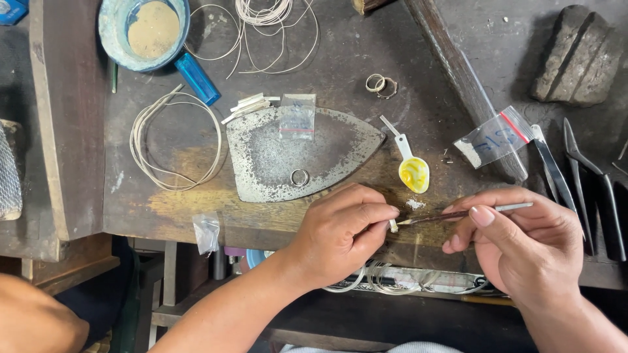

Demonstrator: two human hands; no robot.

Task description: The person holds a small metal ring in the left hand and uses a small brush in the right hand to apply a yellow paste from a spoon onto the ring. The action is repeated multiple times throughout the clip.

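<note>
Two hands | left hand [340, 230] pinches small piece [393, 226] | right hand [523, 242] holds brush [458, 214]

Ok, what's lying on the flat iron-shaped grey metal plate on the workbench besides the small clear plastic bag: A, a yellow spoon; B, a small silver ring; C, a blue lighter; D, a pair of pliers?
B: a small silver ring lies on the grey metal plate below the clear bag, while the blue lighter, yellow spoon and pliers rest off it on the bench.
</note>
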